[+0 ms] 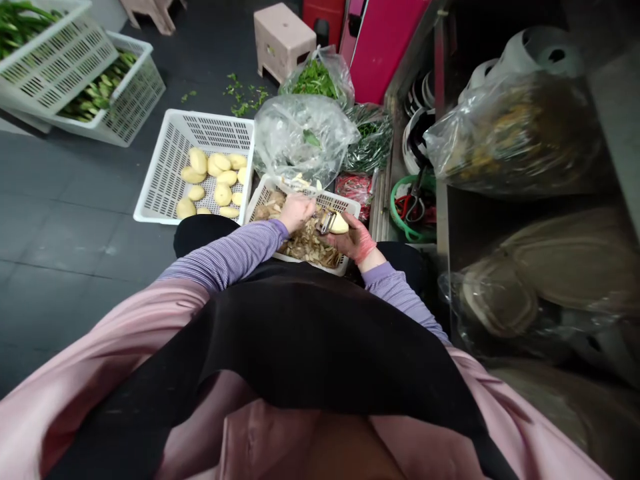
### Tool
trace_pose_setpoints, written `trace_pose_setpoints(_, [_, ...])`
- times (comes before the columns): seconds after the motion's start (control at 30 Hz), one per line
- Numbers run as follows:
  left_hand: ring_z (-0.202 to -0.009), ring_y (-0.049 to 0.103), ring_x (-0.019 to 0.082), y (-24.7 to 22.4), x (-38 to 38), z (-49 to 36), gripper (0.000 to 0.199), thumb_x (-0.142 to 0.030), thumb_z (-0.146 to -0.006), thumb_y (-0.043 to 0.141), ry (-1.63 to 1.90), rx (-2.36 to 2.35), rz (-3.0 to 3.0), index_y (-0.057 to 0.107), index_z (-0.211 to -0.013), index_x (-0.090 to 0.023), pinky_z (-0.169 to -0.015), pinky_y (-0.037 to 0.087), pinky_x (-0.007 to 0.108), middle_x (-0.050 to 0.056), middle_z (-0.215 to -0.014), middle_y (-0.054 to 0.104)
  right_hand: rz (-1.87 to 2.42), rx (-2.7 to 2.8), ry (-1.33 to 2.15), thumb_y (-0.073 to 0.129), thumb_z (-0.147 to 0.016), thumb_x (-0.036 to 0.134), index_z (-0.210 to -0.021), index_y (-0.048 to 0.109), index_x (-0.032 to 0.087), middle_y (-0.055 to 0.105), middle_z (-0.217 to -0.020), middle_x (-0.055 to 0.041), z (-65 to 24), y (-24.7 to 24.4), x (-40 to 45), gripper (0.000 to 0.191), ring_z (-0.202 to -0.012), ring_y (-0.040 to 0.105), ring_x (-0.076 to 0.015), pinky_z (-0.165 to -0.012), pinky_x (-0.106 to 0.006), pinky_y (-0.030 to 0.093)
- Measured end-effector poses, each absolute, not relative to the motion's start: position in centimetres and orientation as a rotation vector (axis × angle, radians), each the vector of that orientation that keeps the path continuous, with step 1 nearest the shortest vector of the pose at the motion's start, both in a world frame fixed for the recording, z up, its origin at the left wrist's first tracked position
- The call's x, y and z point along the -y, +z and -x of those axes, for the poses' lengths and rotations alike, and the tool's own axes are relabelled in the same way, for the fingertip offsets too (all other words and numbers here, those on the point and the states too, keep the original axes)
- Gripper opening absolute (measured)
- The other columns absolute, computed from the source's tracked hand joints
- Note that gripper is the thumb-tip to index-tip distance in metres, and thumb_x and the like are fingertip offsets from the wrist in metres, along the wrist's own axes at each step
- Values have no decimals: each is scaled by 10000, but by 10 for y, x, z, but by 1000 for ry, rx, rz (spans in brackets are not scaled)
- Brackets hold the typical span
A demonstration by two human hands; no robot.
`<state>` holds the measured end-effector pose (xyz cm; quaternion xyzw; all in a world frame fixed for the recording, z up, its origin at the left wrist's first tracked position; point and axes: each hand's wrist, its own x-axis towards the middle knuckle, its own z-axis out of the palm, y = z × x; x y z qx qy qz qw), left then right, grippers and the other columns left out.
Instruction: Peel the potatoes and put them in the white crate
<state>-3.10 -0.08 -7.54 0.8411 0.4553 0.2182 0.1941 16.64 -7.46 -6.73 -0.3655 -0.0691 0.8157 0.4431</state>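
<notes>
My left hand (299, 211) is closed around the handle of a peeler (325, 223), most of which is hidden by the fingers. Its metal head lies against a pale, peeled-looking potato (339, 224). That potato sits in my right hand (356, 237), fingers wrapped about its right side. Both hands are over a white basket (342, 268) between my knees, filled with brown and pale peelings (313, 245). Unpeeled-looking brown potatoes (270, 204) lie at its left end. Just left stands a larger white basket (150, 193) with several peeled potatoes (223, 194).
Plastic bags of greens (315, 79) and a clear bag (305, 133) lie beyond the baskets. A pink stool (284, 37) stands behind. Vegetable crates (127, 113) are at far left. On the right are a green basket (411, 233) with scissors and a shelf with bagged goods (525, 133).
</notes>
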Motion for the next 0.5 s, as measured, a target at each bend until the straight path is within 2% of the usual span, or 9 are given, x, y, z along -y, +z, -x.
trace_pose_setpoints(0.1, [-708,577,226,-70,-19,35,448,-314,-978,411,607,-1165,-2507,331,-542,-248,-846,486,430,54,-572,535,906,414,2065,863,-710,300,-1195,648,248,803,-1022,-44,-175,-57,81,533,-1052,759,-297,-893,-491,678])
trace_pose_setpoints(0.27, [-692,550,220,-57,-33,41,447,-341,-994,404,734,-1245,-2583,393,-558,-243,-805,455,426,44,-553,482,950,672,1941,889,-530,154,-1275,644,315,789,-1099,36,-179,-51,82,801,-1032,736,-225,-835,-338,664])
trace_pose_setpoints(0.37, [-769,591,243,-51,-33,36,446,-354,-1005,399,661,-1240,-2653,455,-578,-235,-859,456,455,66,-601,544,1055,758,1900,891,-495,134,-1229,683,254,784,-1038,27,-177,-53,81,772,-1016,723,-211,-857,-292,630])
trace_pose_setpoints(0.5, [-834,610,267,-53,-41,45,445,-359,-988,430,449,-1107,-2756,426,-558,-246,-888,445,488,90,-655,610,1184,832,1824,897,-484,123,-1163,725,242,778,-1015,37,-176,-56,85,710,-1018,707,-208,-967,-318,591])
